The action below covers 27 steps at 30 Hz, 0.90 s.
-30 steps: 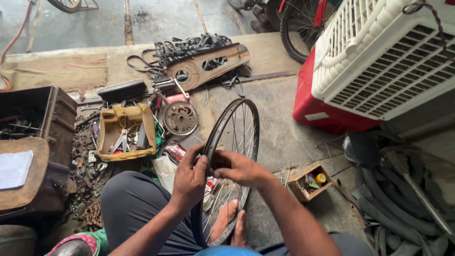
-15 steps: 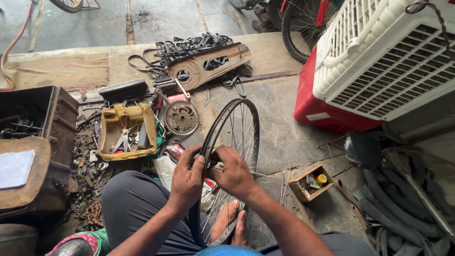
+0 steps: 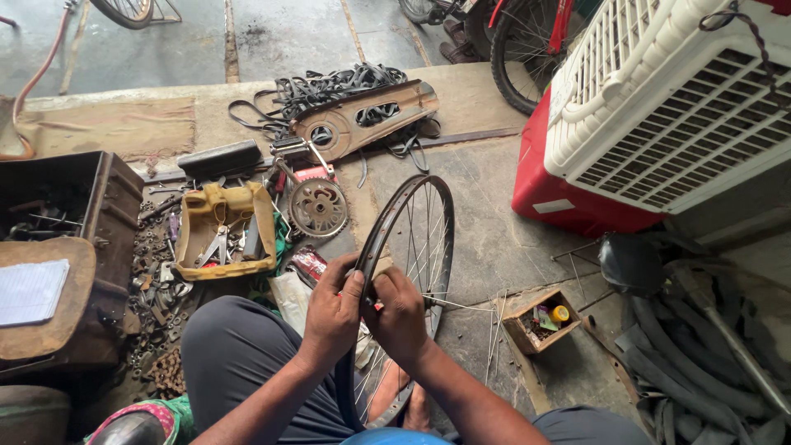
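Note:
A spoked bicycle wheel rim [image 3: 416, 198] stands upright on the stone floor between my knees. My left hand [image 3: 332, 315] grips the near part of the rim from the left. My right hand [image 3: 401, 311] presses against the same spot from the right, fingers closed over a small pale piece on the rim. Both hands touch each other at the rim. The wheel's axle [image 3: 461, 306] sticks out to the right of my right hand. My foot in a sandal [image 3: 394, 394] rests beneath the wheel.
A yellow tray of tools [image 3: 224, 232] and a chainring [image 3: 318, 207] lie to the left. A small wooden box [image 3: 540, 321] sits at the right, loose spokes beside it. A white cooler on a red base [image 3: 659, 115] stands far right; old tyres [image 3: 700, 371] lie below it.
My right hand has slid left along the rim and closed in against my left hand. The wheel stays upright in about the same place.

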Each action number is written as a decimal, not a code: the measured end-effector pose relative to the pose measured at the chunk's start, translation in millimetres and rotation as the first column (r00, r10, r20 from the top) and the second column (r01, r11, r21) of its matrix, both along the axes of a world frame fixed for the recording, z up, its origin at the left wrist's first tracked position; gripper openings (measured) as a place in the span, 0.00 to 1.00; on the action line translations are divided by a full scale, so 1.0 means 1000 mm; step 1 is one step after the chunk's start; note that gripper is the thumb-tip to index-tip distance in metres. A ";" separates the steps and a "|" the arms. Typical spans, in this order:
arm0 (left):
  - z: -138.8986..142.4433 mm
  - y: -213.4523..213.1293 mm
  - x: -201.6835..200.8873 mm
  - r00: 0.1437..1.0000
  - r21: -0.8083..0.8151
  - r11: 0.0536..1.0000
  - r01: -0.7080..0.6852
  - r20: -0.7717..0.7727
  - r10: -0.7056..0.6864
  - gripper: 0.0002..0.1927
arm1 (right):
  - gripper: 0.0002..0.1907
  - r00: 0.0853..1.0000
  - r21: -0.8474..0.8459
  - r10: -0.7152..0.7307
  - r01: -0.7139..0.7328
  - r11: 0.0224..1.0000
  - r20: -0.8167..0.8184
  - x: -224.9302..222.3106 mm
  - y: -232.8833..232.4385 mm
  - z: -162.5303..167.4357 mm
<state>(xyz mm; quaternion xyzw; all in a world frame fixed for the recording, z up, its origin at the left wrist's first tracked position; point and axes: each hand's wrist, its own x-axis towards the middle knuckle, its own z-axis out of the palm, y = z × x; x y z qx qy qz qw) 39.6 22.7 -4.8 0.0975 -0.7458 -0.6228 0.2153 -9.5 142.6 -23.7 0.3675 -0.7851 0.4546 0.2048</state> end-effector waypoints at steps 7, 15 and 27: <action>-0.011 -0.003 -0.001 1.000 0.045 0.999 0.004 0.011 -0.004 0.14 | 0.12 0.915 -0.017 0.256 -0.263 0.965 0.311 -0.006 0.032 -0.006; -0.017 0.006 0.025 0.998 0.073 0.997 0.006 0.058 -0.010 0.15 | 0.06 0.877 0.170 0.132 -0.234 0.957 0.463 -0.023 0.039 -0.021; -0.029 0.013 0.014 0.935 0.261 0.909 0.325 0.056 -0.350 0.30 | 0.07 0.895 -0.174 0.025 0.059 0.983 0.446 0.022 0.054 -0.054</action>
